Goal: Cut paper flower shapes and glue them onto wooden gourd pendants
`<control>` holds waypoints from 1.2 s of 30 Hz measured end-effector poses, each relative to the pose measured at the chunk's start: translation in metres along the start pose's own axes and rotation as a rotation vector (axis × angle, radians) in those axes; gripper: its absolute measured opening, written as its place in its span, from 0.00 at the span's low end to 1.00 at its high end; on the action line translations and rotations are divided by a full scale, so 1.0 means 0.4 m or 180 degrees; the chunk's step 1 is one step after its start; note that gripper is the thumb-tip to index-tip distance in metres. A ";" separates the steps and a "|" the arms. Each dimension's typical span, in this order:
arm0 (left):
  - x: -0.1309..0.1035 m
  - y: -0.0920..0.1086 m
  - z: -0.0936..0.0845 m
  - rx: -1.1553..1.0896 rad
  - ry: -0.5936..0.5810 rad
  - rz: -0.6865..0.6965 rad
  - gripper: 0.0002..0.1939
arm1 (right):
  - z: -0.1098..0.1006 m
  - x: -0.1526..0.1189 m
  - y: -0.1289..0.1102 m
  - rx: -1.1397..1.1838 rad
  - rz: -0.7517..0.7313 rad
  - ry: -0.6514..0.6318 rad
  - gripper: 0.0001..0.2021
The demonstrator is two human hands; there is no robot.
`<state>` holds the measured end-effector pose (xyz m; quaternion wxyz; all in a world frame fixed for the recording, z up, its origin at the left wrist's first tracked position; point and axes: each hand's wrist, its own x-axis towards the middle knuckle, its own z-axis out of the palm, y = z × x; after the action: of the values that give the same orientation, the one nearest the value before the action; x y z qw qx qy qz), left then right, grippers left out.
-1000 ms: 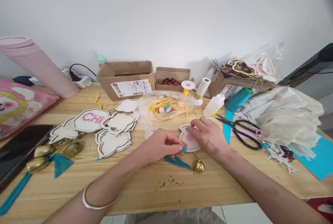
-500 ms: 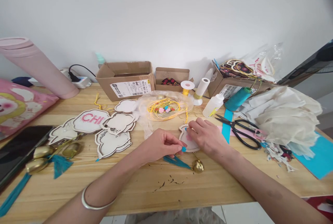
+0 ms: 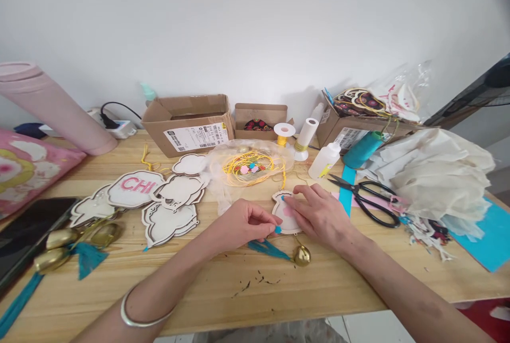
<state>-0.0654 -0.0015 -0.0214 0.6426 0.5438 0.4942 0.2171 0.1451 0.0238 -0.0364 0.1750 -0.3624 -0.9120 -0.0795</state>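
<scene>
My left hand (image 3: 249,226) is closed in a pinch, with a small blue piece (image 3: 278,230) at its fingertips. Its material is too small to make out. Beside it, my right hand (image 3: 319,213) lies with fingers apart over a white cloud-shaped ornament (image 3: 279,209). One of its fingertips touches a second small blue bit near the ornament's upper edge. A pink patch shows on the ornament's face, partly covered by the fingers. From its lower edge hangs a gold bell (image 3: 302,256) with a teal tassel (image 3: 269,249).
White wooden plaques (image 3: 169,221) and gold bells (image 3: 51,259) lie left. Behind are yellow cord (image 3: 249,168) on plastic, a glue bottle (image 3: 324,161) and a cardboard box (image 3: 189,125). Black scissors (image 3: 374,202), teal thread (image 3: 362,151) and white cloth (image 3: 442,173) sit right.
The fingers of my right hand have lifted and spread a little, uncovering more of the ornament. My left hand still pinches the blue piece. The whole view has shifted slightly.
</scene>
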 end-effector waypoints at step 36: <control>-0.003 0.009 -0.012 -0.0737 -0.0040 -0.0016 0.08 | -0.013 0.027 0.023 0.0800 0.0320 0.0272 0.14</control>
<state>-0.0690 0.0009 -0.0172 0.7048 0.4660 0.4631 0.2676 0.1457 0.0360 -0.0275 0.2614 -0.3792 -0.8871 0.0287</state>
